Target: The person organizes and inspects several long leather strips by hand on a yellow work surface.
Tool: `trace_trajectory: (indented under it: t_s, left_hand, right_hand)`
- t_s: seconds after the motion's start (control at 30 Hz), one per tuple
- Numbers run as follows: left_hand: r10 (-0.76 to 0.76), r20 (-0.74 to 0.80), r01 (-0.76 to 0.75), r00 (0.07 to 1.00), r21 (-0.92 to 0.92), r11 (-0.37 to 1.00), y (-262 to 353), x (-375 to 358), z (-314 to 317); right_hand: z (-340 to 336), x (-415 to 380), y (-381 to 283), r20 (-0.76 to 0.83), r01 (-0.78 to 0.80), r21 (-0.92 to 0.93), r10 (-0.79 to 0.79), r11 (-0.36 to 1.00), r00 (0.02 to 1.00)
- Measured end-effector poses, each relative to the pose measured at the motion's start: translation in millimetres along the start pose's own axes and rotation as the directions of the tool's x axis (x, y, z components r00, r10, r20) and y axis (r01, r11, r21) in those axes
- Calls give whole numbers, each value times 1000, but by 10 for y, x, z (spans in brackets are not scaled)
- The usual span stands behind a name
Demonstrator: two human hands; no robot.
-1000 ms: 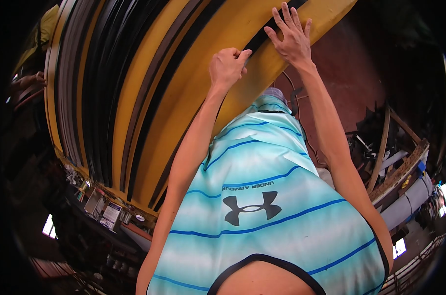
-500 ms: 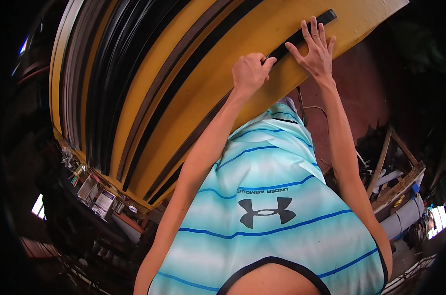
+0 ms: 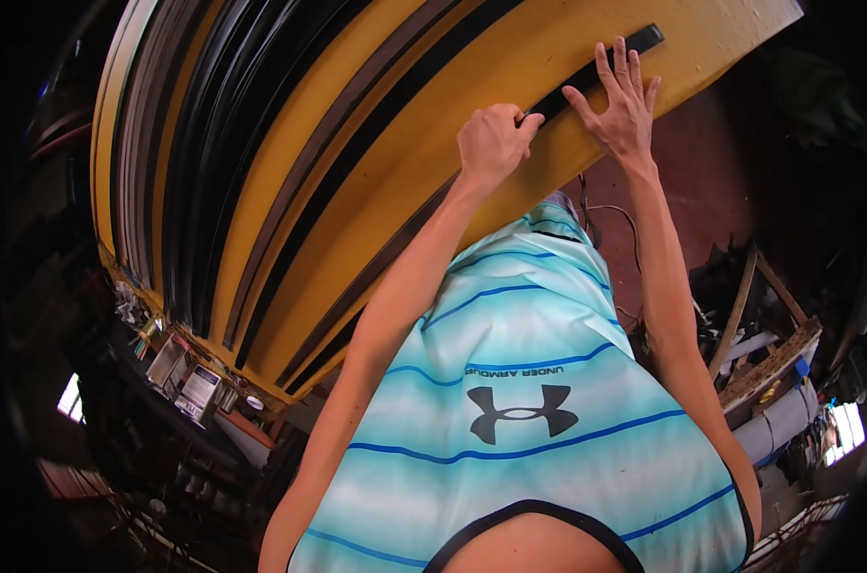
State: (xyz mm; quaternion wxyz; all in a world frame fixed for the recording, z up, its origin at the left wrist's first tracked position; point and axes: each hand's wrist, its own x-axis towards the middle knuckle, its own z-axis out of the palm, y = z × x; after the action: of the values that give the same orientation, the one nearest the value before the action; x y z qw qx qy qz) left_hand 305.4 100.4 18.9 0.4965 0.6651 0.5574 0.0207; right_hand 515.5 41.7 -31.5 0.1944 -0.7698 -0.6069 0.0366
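Long black and dark brown strips [image 3: 352, 153] lie lengthwise on a yellow table [image 3: 395, 172]. Near the table's edge, my left hand [image 3: 495, 143] is closed round the nearest black strip [image 3: 565, 94], thumb pressed along it. My right hand [image 3: 624, 113] lies with spread fingers beside the far end of that strip, its fingertips touching or just over the black surface. The strip's end shows beyond my right fingertips. Part of the strip is hidden under my left hand.
A bundle of black and grey strips [image 3: 190, 162] covers the table's left side. Boxes and small items [image 3: 200, 392] stand at lower left. A wooden frame [image 3: 770, 363] and a white roll [image 3: 777, 420] are at the right. Below the table's edge shows a reddish floor [image 3: 706, 181].
The view has shifted slightly. Both hands keep nearly the same places on the strip, and my left hand still grips it.
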Motion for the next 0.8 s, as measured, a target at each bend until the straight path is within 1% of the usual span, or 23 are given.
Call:
trace_trajectory:
  t_s: [0.6, 0.73, 0.8]
  left_hand:
    - [-30, 8, 30, 1000, -31, 999, 2, 11, -1]
    - [-35, 30, 36, 999, -19, 999, 20, 19, -9]
    - [-53, 28, 52, 998, 22, 998, 32, 26, -18]
  right_hand:
    - [13, 6, 7, 8, -9, -16, 9, 1000, 1000]
    - [26, 6, 3, -14, -9, -2, 9, 1000, 1000]
    - [49, -4, 15, -28, -14, 0, 14, 1000, 1000]
